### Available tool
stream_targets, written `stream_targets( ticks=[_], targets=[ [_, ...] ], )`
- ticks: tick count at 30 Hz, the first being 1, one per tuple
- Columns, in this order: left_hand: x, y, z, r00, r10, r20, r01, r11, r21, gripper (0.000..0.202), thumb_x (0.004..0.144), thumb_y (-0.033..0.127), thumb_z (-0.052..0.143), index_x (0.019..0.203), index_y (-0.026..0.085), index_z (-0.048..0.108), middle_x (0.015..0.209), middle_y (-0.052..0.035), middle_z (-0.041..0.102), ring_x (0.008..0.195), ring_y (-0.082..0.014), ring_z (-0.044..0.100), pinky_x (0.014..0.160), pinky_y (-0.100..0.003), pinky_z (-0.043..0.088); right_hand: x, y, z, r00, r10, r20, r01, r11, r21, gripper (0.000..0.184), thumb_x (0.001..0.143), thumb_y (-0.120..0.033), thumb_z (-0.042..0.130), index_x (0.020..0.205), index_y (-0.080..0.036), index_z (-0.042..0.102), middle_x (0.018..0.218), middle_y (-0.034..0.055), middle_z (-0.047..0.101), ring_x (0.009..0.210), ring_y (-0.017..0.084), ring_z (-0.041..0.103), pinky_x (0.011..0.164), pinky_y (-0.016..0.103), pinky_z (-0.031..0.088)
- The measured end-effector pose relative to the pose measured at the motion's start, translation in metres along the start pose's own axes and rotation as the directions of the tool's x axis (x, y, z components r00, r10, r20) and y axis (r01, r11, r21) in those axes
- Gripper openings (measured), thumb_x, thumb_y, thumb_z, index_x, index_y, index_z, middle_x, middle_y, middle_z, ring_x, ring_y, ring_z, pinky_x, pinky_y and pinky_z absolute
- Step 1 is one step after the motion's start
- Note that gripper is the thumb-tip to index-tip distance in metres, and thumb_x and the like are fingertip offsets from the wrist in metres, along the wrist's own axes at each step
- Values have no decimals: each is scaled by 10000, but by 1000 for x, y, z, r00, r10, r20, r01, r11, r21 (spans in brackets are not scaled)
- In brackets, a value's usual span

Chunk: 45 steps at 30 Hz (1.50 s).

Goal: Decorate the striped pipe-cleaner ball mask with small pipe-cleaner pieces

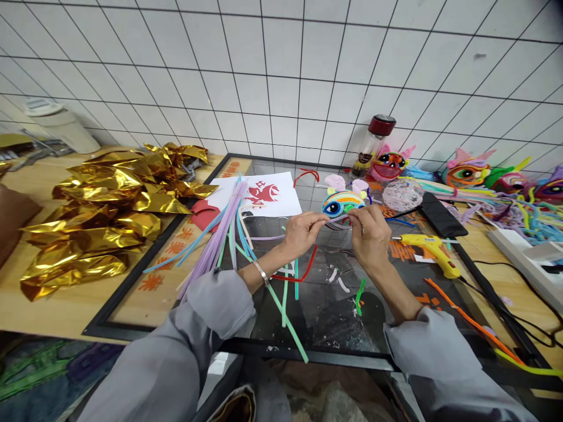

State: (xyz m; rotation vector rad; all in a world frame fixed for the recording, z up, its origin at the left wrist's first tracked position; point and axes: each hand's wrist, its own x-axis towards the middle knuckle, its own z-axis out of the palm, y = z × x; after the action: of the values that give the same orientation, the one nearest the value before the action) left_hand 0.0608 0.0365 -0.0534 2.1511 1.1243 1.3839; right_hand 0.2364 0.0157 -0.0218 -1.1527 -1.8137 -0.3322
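Grey sleeves point(162, 351); left hand point(303, 231) and right hand point(370, 234) pinch a lilac strip point(338, 220) by the striped head point(347, 198); illegible red-marked paper point(288, 199) left of it, glue gun point(426, 242) right.

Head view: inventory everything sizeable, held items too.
Crinkled foil pieces: several, gold, left
Lidded container: one, cream, back left
Fuzzy stem bundle: one, mostly lilac, left
Red-printed paper: one, white, back centre
Striped fuzzy head: one, multicoloured, centre
Similar heads: several, multicoloured, back right
Capped bottle: one, clear, back right
Glue gun: one, yellow, right
Flat phone: one, black, right
Power strip: one, white, far right
Black-framed panel: one, transparent, centre
Held slim strip: one, lilac, centre
Left hand, right hand: one each, bare, centre
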Motion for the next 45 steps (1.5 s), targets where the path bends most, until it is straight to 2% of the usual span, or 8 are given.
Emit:
stream_targets(
  ticks=[6,12,18,22,26,31,39,45],
  targets=[
    [1,-2,2,1000,-14,11,14,1000,10,240,905,259,502,936,184,728,733,-40,688,672,-144,603,657,-249,444,3,-6,-3,998,50,25,-51,998,29,225,912,-166,437,890,-198,659,798,51,564,760,180,563,679,301,462],
    [2,-1,1,1000,-7,24,7,1000,-2,243,912,269,501,938,182,726,704,-37,661,663,-146,596,651,-248,437,7,-18,-9,986,160,43,-165,959,232,163,878,-178,517,842,-194,676,789,42,652,734,171,603,679,307,480],
    [1,3,0,999,26,37,-24,999,-46,221,900,245,519,919,170,726,760,-50,705,720,-149,636,691,-250,467,3,-22,0,896,436,86,-419,765,489,129,798,-277,645,885,-181,643,767,24,683,651,146,625,622,283,507],
    [2,4,1,999,-3,32,6,997,-74,194,884,234,542,908,178,727,819,-53,738,763,-157,664,725,-262,493,4,-20,6,850,522,67,-469,694,546,185,742,-304,696,845,-179,606,708,3,657,615,143,625,581,272,519],
    [2,5,1,999,-46,-2,46,991,-122,170,858,220,569,894,182,730,876,-56,756,792,-166,685,755,-275,516,7,-18,4,895,444,41,-421,811,406,105,781,-277,645,779,-172,649,657,3,653,549,135,595,563,275,500],
    [3,7,-1,989,-145,-19,139,973,-183,150,824,219,595,874,173,728,862,-52,756,772,-166,687,721,-266,527,12,-13,0,964,265,-17,-256,946,200,109,808,-230,595,808,-190,696,742,36,706,574,147,596,581,292,495],
    [6,3,-3,988,-152,-21,148,980,-135,126,810,202,595,815,151,710,811,-55,727,741,-152,654,707,-255,503,20,-14,-1,998,67,3,-67,995,69,162,827,-140,543,798,-185,695,719,43,673,588,149,572,568,281,454],
    [7,2,-2,989,-143,-25,140,985,-97,122,808,180,592,831,163,711,792,-46,697,717,-142,631,692,-253,496,21,-15,2,998,56,26,-57,998,34,184,831,-134,516,803,-188,689,718,43,651,591,151,550,586,283,444]
  ],
)
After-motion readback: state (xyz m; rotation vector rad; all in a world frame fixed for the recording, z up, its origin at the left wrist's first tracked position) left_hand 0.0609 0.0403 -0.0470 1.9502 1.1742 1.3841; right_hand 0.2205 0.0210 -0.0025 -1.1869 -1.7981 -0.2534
